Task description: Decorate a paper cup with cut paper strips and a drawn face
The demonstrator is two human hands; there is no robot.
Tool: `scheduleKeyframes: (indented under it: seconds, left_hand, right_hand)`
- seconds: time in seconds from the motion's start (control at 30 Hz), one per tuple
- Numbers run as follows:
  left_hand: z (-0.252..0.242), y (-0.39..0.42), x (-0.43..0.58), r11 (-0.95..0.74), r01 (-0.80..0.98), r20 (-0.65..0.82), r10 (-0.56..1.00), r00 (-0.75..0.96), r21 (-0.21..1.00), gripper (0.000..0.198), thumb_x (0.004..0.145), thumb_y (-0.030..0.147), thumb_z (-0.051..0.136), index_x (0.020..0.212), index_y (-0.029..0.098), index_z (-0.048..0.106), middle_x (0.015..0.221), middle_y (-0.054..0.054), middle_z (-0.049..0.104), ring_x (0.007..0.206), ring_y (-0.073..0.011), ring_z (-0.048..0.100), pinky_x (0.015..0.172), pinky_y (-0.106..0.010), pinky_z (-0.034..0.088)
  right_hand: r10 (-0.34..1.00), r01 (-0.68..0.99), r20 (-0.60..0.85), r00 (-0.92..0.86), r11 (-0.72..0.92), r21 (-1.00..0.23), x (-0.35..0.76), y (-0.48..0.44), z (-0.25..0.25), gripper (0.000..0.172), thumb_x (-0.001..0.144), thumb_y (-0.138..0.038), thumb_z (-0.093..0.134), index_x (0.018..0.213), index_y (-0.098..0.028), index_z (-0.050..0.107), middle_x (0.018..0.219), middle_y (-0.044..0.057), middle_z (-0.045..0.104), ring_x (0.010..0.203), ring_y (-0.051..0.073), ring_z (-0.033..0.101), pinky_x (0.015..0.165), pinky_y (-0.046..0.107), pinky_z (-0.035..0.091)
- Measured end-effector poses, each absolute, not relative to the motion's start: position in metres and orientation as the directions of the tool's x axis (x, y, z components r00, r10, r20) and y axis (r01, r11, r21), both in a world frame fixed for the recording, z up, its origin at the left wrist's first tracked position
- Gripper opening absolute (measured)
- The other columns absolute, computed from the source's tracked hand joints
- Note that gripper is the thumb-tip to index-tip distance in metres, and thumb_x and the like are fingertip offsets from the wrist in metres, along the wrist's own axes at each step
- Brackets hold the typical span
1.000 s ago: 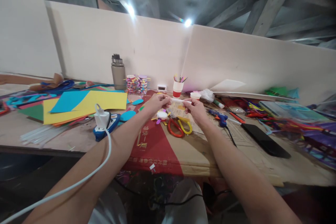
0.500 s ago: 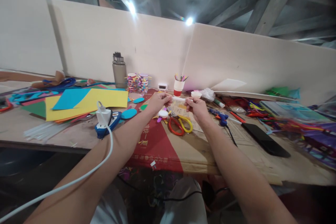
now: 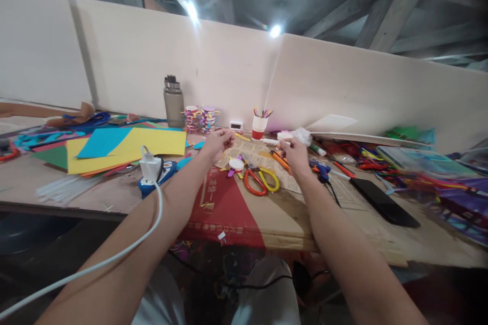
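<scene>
My left hand [image 3: 218, 141] is curled into a fist above the cardboard mat [image 3: 244, 213]; what it holds, if anything, is hidden. My right hand [image 3: 293, 151] is closed on a thin white stick [image 3: 271, 141] that points left from its fingers. The hands are apart, a hand's width between them. Below and between them lie red and yellow scissors [image 3: 261, 181] and a small white round craft piece [image 3: 236, 164] with coloured strips. A small white cup [image 3: 284, 136] sits just beyond my right hand.
A grey bottle [image 3: 173, 102], stacked colourful rings [image 3: 200, 119] and a red-and-white cup of sticks [image 3: 258, 126] stand by the white wall. Coloured paper sheets [image 3: 125, 144] and a white plug with cable [image 3: 149, 167] lie left. A blue glue gun [image 3: 323, 170] and black phone [image 3: 385, 202] lie right.
Both hands held the white stick together before. They have since pulled apart: the left moved left as a fist, the right kept the stick and shifted right and farther away.
</scene>
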State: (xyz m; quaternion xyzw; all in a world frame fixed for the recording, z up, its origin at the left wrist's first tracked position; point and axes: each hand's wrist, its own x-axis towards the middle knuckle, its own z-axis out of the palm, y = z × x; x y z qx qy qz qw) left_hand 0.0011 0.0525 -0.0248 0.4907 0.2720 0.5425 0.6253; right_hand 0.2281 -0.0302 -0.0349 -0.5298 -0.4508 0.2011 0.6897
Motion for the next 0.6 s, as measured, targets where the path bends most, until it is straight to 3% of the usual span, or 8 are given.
scheduleKeyframes:
  seconds: [0.13, 0.27, 0.33, 0.4, 0.5, 0.6]
  left_hand:
    - [-0.030, 0.050, 0.011, -0.077, -0.442, 0.238, 0.917, 0.320, 0.893, 0.017, 0.075, 0.021, 0.076, 0.082, 0.012, 0.063, 0.066, 0.001, 0.062, 0.057, -0.0053, 0.054, 0.060, -0.018, 0.045]
    - [-0.034, 0.053, 0.009, -0.114, -0.360, 0.240, 0.914, 0.327, 0.926, 0.018, 0.073, 0.022, 0.074, 0.087, 0.014, 0.066, 0.071, 0.000, 0.064, 0.061, -0.0062, 0.056, 0.061, -0.019, 0.043]
    - [-0.037, 0.057, 0.005, -0.170, -0.227, 0.231, 0.932, 0.281, 0.959, 0.016, 0.071, 0.022, 0.073, 0.084, 0.015, 0.067, 0.070, 0.000, 0.064, 0.060, -0.0070, 0.055, 0.058, -0.019, 0.041]
    - [-0.040, 0.060, 0.001, -0.248, 0.017, 0.238, 0.947, 0.215, 0.969, 0.012, 0.069, 0.021, 0.072, 0.078, 0.016, 0.068, 0.062, 0.001, 0.061, 0.056, -0.0089, 0.053, 0.055, -0.020, 0.039]
    - [-0.041, 0.065, -0.005, -0.364, 0.425, 0.329, 0.931, 0.156, 0.829, 0.004, 0.064, 0.017, 0.070, 0.067, 0.018, 0.067, 0.052, 0.000, 0.057, 0.056, -0.0137, 0.052, 0.057, -0.024, 0.040]
    - [-0.041, 0.067, -0.010, -0.399, 0.580, 0.379, 0.911, 0.162, 0.710, 0.014, 0.058, 0.013, 0.070, 0.052, 0.020, 0.061, 0.052, -0.003, 0.057, 0.066, -0.0196, 0.057, 0.065, -0.028, 0.042]
  right_hand:
    - [0.810, 0.104, 0.337, 0.480, 0.329, -0.939, 0.221, -0.024, -0.043, 0.028, 0.064, -0.042, 0.074, 0.072, -0.018, 0.061, 0.056, -0.004, 0.057, 0.045, 0.007, 0.046, 0.045, 0.022, 0.040]
    - [0.842, 0.001, 0.291, 0.454, 0.326, -0.945, 0.218, -0.025, -0.044, 0.032, 0.060, -0.043, 0.076, 0.074, -0.019, 0.061, 0.056, -0.006, 0.054, 0.046, 0.007, 0.045, 0.046, 0.022, 0.041]
    - [0.864, -0.081, 0.272, 0.425, 0.335, -0.939, 0.218, -0.027, -0.043, 0.034, 0.056, -0.039, 0.079, 0.077, -0.020, 0.061, 0.057, -0.007, 0.053, 0.048, 0.006, 0.045, 0.047, 0.022, 0.041]
    - [0.878, -0.152, 0.269, 0.396, 0.351, -0.924, 0.219, -0.028, -0.041, 0.037, 0.052, -0.035, 0.083, 0.076, -0.020, 0.060, 0.058, -0.008, 0.053, 0.049, 0.006, 0.044, 0.047, 0.021, 0.039]
    - [0.887, -0.201, 0.268, 0.375, 0.360, -0.911, 0.220, -0.028, -0.040, 0.041, 0.052, -0.035, 0.086, 0.074, -0.021, 0.055, 0.058, -0.008, 0.052, 0.049, 0.006, 0.041, 0.044, 0.021, 0.036]
    - [0.898, -0.249, 0.229, 0.375, 0.336, -0.909, 0.220, -0.028, -0.040, 0.041, 0.060, -0.041, 0.084, 0.076, -0.022, 0.051, 0.060, -0.008, 0.051, 0.049, 0.006, 0.043, 0.044, 0.020, 0.038]
